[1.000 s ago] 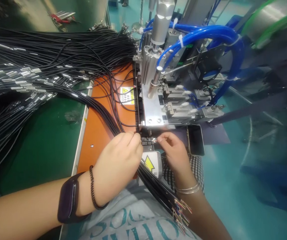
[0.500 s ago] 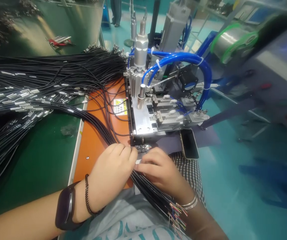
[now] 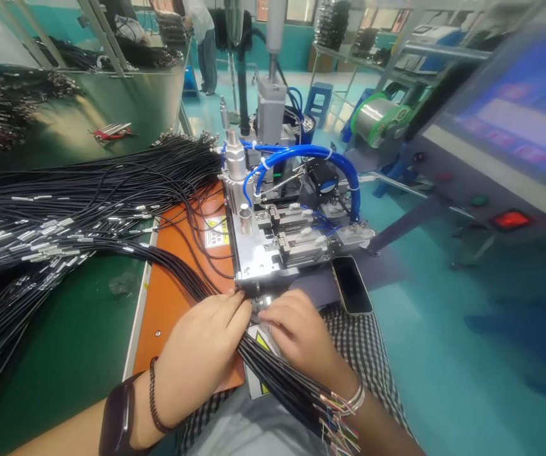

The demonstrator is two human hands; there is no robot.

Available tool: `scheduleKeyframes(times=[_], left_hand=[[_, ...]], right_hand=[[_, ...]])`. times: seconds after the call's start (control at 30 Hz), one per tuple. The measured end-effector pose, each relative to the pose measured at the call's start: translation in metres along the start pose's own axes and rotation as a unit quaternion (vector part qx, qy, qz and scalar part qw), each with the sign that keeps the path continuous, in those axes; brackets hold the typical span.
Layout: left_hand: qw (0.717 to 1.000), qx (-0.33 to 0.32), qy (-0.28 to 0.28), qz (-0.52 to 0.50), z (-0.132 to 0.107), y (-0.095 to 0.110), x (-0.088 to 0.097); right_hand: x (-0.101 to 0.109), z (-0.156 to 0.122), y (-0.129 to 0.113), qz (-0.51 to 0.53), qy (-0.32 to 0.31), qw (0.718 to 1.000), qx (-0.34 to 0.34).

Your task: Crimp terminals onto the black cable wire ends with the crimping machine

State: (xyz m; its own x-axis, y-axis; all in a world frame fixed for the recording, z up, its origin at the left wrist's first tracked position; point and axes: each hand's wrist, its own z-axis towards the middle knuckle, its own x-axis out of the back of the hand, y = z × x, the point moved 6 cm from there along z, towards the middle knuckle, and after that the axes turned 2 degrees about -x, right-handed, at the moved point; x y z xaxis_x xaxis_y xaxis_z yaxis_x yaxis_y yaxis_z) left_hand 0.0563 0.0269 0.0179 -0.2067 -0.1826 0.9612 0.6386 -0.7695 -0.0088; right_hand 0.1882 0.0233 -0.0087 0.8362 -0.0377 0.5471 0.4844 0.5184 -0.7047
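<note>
A bundle of black cables (image 3: pixel 282 373) runs under my left hand (image 3: pixel 209 358) and comes out on its right side. My left fingers are closed over the bundle, their tips at the front edge of the metal fixture (image 3: pixel 254 263). The bundle's right end shows stripped, multicoloured wire ends (image 3: pixel 337 411) beside my right wrist. With thumb and fingers pinched, my right hand (image 3: pixel 301 329) is at a small metal part (image 3: pixel 264 301) at the fixture's front. Whatever lies between those fingertips is hidden.
Many more black cables (image 3: pixel 87 183) with silver tags lie to the left across the orange plate (image 3: pixel 168 304) and green table (image 3: pixel 111 329). A phone (image 3: pixel 353 285) rests right of the fixture. Blue air hoses (image 3: pixel 320 152), a green-rimmed wire spool (image 3: pixel 380 120) and a control panel (image 3: pixel 491 158) stand beyond.
The view has tilted up, showing more of the room. My hands have drawn slightly apart at the fixture's front. A yellow warning label now shows below them.
</note>
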Motion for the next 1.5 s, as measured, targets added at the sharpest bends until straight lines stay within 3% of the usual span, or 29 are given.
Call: scheduleKeyframes(times=[0.17,0.3,0.43,0.57,0.83,0.9,1.0,1.07,1.23,1.4,1.5], left_hand=[[0.999,-0.032,-0.039,-0.014,-0.001,0.004,-0.008],[0.996,-0.015,-0.078,-0.037,-0.001,0.001,-0.013],[0.990,0.013,-0.114,-0.083,0.004,-0.002,-0.014],[0.989,0.048,-0.086,-0.111,0.011,-0.005,-0.011],[0.989,0.100,-0.013,-0.105,0.012,-0.011,-0.002],[0.990,0.105,0.000,-0.095,0.011,-0.012,0.000],[0.991,0.107,0.011,-0.082,0.011,-0.012,0.002],[0.991,0.103,0.013,-0.081,0.011,-0.012,0.001],[0.991,0.097,-0.003,-0.088,0.011,-0.011,-0.001],[0.991,0.102,-0.014,-0.091,0.010,-0.010,-0.004],[0.990,0.102,-0.019,-0.093,0.009,-0.010,-0.006]], right_hand=[[0.002,0.003,0.003,0.038,0.014,0.999,-0.028],[0.004,0.003,0.002,0.062,0.049,0.997,-0.020],[0.004,0.000,0.007,0.058,0.076,0.993,-0.066],[0.006,-0.002,0.010,0.041,0.098,0.990,-0.092],[0.019,-0.005,-0.004,-0.013,0.182,0.982,-0.043],[0.017,-0.006,-0.008,-0.020,0.176,0.984,-0.023],[0.006,-0.004,-0.010,-0.028,0.115,0.993,-0.009],[0.003,-0.003,-0.005,-0.008,0.095,0.994,-0.048],[0.008,-0.004,0.011,0.080,0.135,0.968,-0.198],[0.011,-0.004,0.007,0.092,0.143,0.970,-0.173],[0.011,-0.006,0.011,0.098,0.151,0.964,-0.194]])
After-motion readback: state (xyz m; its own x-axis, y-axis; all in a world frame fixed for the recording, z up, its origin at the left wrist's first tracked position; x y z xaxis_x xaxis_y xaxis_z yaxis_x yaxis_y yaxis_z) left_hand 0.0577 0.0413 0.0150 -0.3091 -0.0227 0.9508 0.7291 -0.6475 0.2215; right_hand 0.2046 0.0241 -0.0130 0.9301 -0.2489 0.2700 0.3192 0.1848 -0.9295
